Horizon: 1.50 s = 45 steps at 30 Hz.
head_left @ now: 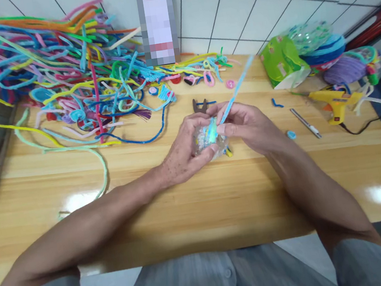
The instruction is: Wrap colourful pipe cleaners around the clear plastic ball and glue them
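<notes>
My left hand is wrapped round a small clear plastic piece with blue, yellow and bright turquoise parts in it; its exact kind I cannot make out. Between the thumb and fingers of my right hand is a light blue pipe cleaner. It slants up to the right, and its lower end meets the turquoise part of the plastic piece. Both hands meet over the middle of the table. Just beyond them lies a dark two-pronged tool, partly hidden by my fingers.
A heap of coloured pipe cleaners spreads over the left and back. At right lie a yellow glue gun with a cord, a utility knife, a small blue disc and a green box. A phone-like screen stands behind.
</notes>
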Each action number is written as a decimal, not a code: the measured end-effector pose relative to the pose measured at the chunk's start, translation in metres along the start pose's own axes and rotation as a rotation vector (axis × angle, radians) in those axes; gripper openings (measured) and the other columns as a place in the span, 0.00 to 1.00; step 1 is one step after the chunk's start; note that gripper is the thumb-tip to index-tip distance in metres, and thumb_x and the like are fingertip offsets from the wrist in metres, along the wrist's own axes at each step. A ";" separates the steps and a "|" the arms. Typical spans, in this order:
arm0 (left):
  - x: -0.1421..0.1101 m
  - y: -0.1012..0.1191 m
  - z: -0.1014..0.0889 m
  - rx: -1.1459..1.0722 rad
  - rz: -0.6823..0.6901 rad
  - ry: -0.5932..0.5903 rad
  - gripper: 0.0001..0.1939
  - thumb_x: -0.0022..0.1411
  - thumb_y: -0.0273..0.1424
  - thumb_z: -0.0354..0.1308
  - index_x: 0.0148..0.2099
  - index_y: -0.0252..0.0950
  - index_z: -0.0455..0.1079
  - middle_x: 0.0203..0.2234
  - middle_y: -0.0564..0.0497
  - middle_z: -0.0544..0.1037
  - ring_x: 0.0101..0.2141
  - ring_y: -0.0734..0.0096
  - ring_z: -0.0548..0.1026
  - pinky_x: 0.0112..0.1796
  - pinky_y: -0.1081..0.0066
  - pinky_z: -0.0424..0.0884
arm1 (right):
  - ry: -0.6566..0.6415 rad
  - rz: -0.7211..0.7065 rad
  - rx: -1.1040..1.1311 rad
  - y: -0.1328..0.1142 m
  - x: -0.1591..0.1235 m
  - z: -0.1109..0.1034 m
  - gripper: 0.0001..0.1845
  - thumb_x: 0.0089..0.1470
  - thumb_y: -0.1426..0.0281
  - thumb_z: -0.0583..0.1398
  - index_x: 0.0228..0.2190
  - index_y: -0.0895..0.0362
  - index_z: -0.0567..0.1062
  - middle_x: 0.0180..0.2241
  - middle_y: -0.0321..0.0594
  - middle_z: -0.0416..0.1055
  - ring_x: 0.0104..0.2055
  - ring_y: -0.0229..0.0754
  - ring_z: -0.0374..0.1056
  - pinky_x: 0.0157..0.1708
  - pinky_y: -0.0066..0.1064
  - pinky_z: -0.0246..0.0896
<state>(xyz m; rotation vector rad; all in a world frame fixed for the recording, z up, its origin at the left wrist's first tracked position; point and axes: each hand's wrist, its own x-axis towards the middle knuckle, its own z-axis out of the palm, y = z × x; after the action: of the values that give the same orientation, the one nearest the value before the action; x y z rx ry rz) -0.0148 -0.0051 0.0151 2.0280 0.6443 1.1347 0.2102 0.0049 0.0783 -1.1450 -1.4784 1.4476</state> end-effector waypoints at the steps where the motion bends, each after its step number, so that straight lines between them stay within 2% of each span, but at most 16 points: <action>1: -0.001 0.000 0.000 -0.005 0.009 0.002 0.24 0.76 0.41 0.61 0.67 0.45 0.57 0.65 0.39 0.68 0.68 0.50 0.69 0.66 0.46 0.71 | 0.002 0.000 -0.011 0.000 0.000 0.001 0.15 0.48 0.63 0.76 0.38 0.52 0.84 0.55 0.41 0.80 0.57 0.51 0.76 0.59 0.45 0.73; 6: -0.002 -0.001 0.000 0.025 -0.001 0.002 0.28 0.76 0.42 0.61 0.71 0.45 0.56 0.65 0.39 0.68 0.68 0.50 0.69 0.68 0.45 0.71 | 0.029 0.004 -0.012 0.002 0.000 0.003 0.12 0.48 0.65 0.75 0.35 0.52 0.82 0.54 0.40 0.80 0.55 0.50 0.76 0.57 0.44 0.73; 10: -0.001 -0.002 0.000 0.055 0.037 -0.003 0.27 0.77 0.42 0.60 0.71 0.45 0.57 0.66 0.39 0.68 0.69 0.50 0.68 0.69 0.45 0.70 | 0.038 -0.001 -0.001 0.003 -0.001 0.004 0.10 0.47 0.67 0.73 0.33 0.52 0.81 0.52 0.39 0.81 0.53 0.48 0.76 0.54 0.41 0.73; 16: -0.002 0.001 -0.002 0.031 0.032 -0.016 0.27 0.76 0.41 0.60 0.71 0.47 0.58 0.66 0.39 0.68 0.70 0.47 0.67 0.68 0.42 0.69 | 0.049 -0.002 -0.035 0.003 -0.001 0.007 0.14 0.45 0.65 0.75 0.34 0.52 0.81 0.50 0.40 0.81 0.50 0.49 0.77 0.52 0.42 0.75; 21: 0.001 0.012 -0.008 0.043 -0.107 -0.006 0.30 0.74 0.50 0.63 0.68 0.41 0.62 0.64 0.37 0.71 0.66 0.48 0.72 0.66 0.47 0.73 | 0.030 -0.035 -0.057 0.003 -0.004 0.009 0.13 0.46 0.65 0.75 0.32 0.52 0.80 0.53 0.41 0.80 0.53 0.49 0.77 0.57 0.44 0.73; 24: 0.002 0.015 -0.008 0.018 -0.212 -0.053 0.30 0.74 0.49 0.63 0.69 0.39 0.62 0.60 0.39 0.75 0.60 0.50 0.77 0.62 0.49 0.76 | 0.019 -0.040 -0.069 0.002 -0.005 0.008 0.12 0.47 0.65 0.76 0.33 0.52 0.82 0.54 0.42 0.80 0.54 0.50 0.77 0.59 0.45 0.73; 26: 0.002 0.014 -0.007 -0.013 -0.228 -0.050 0.31 0.73 0.47 0.64 0.70 0.39 0.62 0.62 0.39 0.75 0.61 0.50 0.76 0.63 0.48 0.75 | 0.011 -0.041 -0.053 0.000 -0.005 0.005 0.12 0.48 0.63 0.76 0.35 0.51 0.83 0.55 0.41 0.80 0.55 0.50 0.77 0.58 0.45 0.74; 30: 0.000 0.010 -0.003 -0.049 -0.191 -0.030 0.35 0.74 0.46 0.65 0.73 0.41 0.57 0.67 0.38 0.70 0.67 0.50 0.72 0.69 0.48 0.71 | -0.001 -0.047 -0.026 -0.002 -0.004 -0.003 0.13 0.50 0.60 0.76 0.35 0.52 0.83 0.55 0.42 0.80 0.55 0.50 0.76 0.58 0.45 0.74; 34: -0.001 0.006 -0.002 -0.041 -0.136 -0.034 0.35 0.74 0.43 0.65 0.75 0.42 0.56 0.68 0.37 0.68 0.70 0.50 0.69 0.71 0.47 0.69 | 0.020 -0.068 -0.077 0.000 -0.002 -0.006 0.14 0.49 0.59 0.78 0.33 0.51 0.83 0.54 0.41 0.81 0.59 0.52 0.76 0.62 0.47 0.71; 42: -0.003 0.001 -0.001 -0.020 -0.017 -0.032 0.34 0.74 0.42 0.64 0.74 0.45 0.56 0.69 0.36 0.66 0.73 0.46 0.65 0.71 0.42 0.67 | 0.016 -0.084 -0.106 0.004 0.000 -0.001 0.13 0.47 0.62 0.77 0.33 0.50 0.82 0.53 0.40 0.80 0.59 0.53 0.75 0.65 0.49 0.69; 45: -0.002 0.002 -0.001 -0.026 -0.030 -0.017 0.33 0.73 0.46 0.65 0.72 0.44 0.57 0.69 0.36 0.66 0.72 0.47 0.66 0.70 0.43 0.69 | 0.020 -0.101 -0.154 0.005 -0.001 0.001 0.12 0.48 0.64 0.76 0.34 0.50 0.83 0.52 0.41 0.81 0.62 0.54 0.74 0.67 0.50 0.66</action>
<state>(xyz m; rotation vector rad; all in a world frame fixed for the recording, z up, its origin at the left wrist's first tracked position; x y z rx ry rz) -0.0163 -0.0075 0.0165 1.9974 0.6464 1.1014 0.2097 0.0035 0.0731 -1.1553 -1.6335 1.2684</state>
